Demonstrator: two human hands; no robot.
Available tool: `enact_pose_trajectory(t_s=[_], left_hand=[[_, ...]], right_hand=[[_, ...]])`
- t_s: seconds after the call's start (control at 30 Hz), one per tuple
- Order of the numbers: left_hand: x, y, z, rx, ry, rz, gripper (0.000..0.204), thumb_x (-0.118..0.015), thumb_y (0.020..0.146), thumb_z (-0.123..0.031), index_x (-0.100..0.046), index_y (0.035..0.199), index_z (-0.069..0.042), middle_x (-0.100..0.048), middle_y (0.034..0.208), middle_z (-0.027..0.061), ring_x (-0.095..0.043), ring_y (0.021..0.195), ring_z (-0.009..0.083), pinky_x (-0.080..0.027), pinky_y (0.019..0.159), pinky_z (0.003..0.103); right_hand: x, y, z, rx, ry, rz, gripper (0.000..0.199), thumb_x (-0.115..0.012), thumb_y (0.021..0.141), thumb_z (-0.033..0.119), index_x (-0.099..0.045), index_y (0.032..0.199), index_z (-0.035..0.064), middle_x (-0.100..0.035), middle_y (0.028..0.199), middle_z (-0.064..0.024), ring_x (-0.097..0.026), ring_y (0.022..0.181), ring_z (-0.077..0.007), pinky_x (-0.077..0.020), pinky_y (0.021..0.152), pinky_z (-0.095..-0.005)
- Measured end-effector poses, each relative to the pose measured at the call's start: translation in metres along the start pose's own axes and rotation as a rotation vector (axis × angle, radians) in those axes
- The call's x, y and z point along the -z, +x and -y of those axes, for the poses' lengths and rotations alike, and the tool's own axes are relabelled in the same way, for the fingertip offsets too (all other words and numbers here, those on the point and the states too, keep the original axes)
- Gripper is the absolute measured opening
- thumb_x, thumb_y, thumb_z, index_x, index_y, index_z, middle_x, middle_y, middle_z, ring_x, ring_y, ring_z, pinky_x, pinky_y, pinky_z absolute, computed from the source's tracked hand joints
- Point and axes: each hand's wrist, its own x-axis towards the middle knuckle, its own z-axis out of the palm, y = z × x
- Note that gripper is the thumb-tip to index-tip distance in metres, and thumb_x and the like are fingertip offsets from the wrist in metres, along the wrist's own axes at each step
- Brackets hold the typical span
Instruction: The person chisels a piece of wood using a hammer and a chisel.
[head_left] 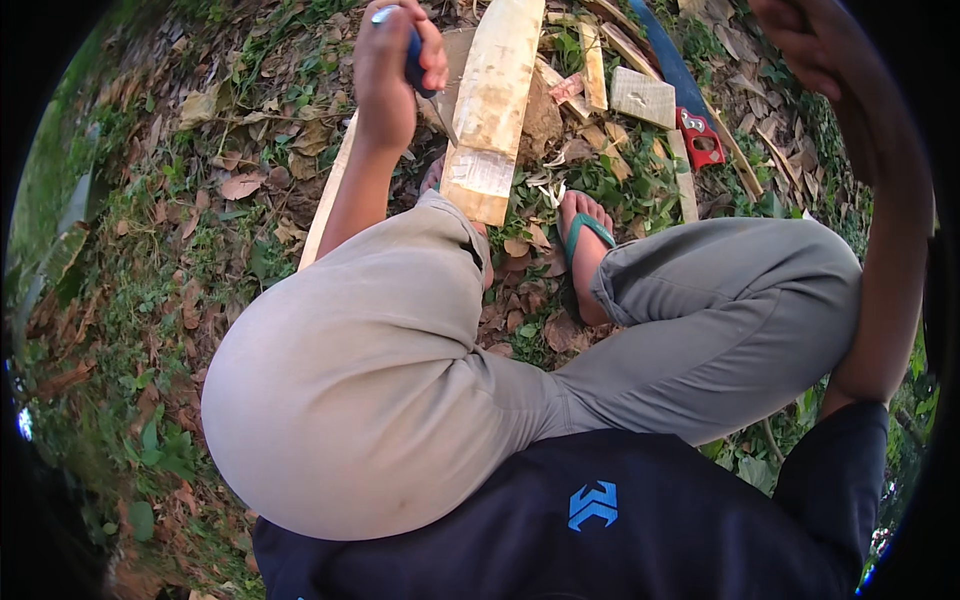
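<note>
My left hand (385, 75) is wrapped round the blue handle of a chisel (414, 62), whose metal cap shows above the fist. Its thin blade slants down to the left edge of a pale wooden board (497, 95). A lighter, freshly cut patch crosses the board near its close end, beside the blade tip. Raised at the upper right, well apart from the board, my right hand (805, 50) has its fingers curled; the picture's dark rim hides whatever they may hold.
A handsaw (699, 138) with a red handle and blue blade lies at the right. A squared wood block (643, 98) and several offcuts surround the board. My sandalled foot (587, 235) is close to the board's near end. Leaves and grass cover the ground.
</note>
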Motion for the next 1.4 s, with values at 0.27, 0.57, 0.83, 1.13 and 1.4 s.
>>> enact_pose_trajectory(t_s=[0.27, 0.57, 0.83, 1.13, 1.4], left_hand=[[-0.024, -0.004, -0.009, -0.034, 0.136, -0.092, 0.036, -0.049, 0.108, -0.038, -0.051, 0.122, -0.005, -0.058, 0.099, 0.0075, -0.060, 0.071, 0.0148, -0.052, 0.066, 0.027], [-0.031, -0.005, -0.002, -0.152, 0.203, -0.026, 0.035, -0.050, 0.108, -0.039, -0.047, 0.123, -0.008, -0.058, 0.087, 0.0082, -0.056, 0.067, 0.0141, -0.048, 0.062, 0.027], [-0.040, -0.012, -0.009, -0.057, 0.026, -0.096, 0.037, -0.047, 0.107, -0.044, -0.045, 0.124, -0.011, -0.054, 0.084, 0.0064, -0.053, 0.066, 0.0138, -0.048, 0.061, 0.027], [-0.035, 0.000, 0.011, -0.089, 0.135, 0.068, 0.031, -0.052, 0.107, -0.038, -0.045, 0.120, -0.011, -0.052, 0.085, 0.0037, -0.050, 0.065, 0.0109, -0.046, 0.059, 0.027], [-0.031, 0.002, 0.024, -0.048, 0.124, 0.139, 0.029, -0.051, 0.108, -0.037, -0.045, 0.118, -0.011, -0.049, 0.089, 0.0018, -0.047, 0.071, 0.0092, -0.041, 0.062, 0.025]], right_hand=[[0.006, 0.006, -0.010, -0.041, -0.030, 0.022, 0.042, -0.056, 0.105, 0.047, -0.052, 0.086, 0.0096, -0.037, 0.059, 0.0109, -0.032, 0.040, 0.0015, -0.0283, 0.032, -0.0187], [0.009, 0.005, -0.010, 0.004, -0.001, 0.045, 0.041, -0.058, 0.104, 0.047, -0.052, 0.085, 0.0104, -0.036, 0.058, 0.0109, -0.032, 0.040, 0.0009, -0.0279, 0.032, -0.0187], [0.010, 0.012, -0.018, 0.042, -0.102, 0.024, 0.043, -0.056, 0.104, 0.047, -0.052, 0.084, 0.0096, -0.039, 0.058, 0.0101, -0.033, 0.040, 0.0009, -0.0283, 0.032, -0.0183], [0.005, 0.016, -0.020, 0.143, -0.090, 0.051, 0.043, -0.053, 0.106, 0.048, -0.054, 0.089, 0.0084, -0.038, 0.059, 0.0094, -0.032, 0.040, -0.0004, -0.0285, 0.033, -0.0200], [0.004, 0.025, -0.028, 0.343, -0.269, 0.103, 0.036, -0.051, 0.108, 0.042, -0.058, 0.111, 0.0070, -0.043, 0.066, 0.0063, -0.039, 0.049, -0.0020, -0.0354, 0.044, -0.0205]])
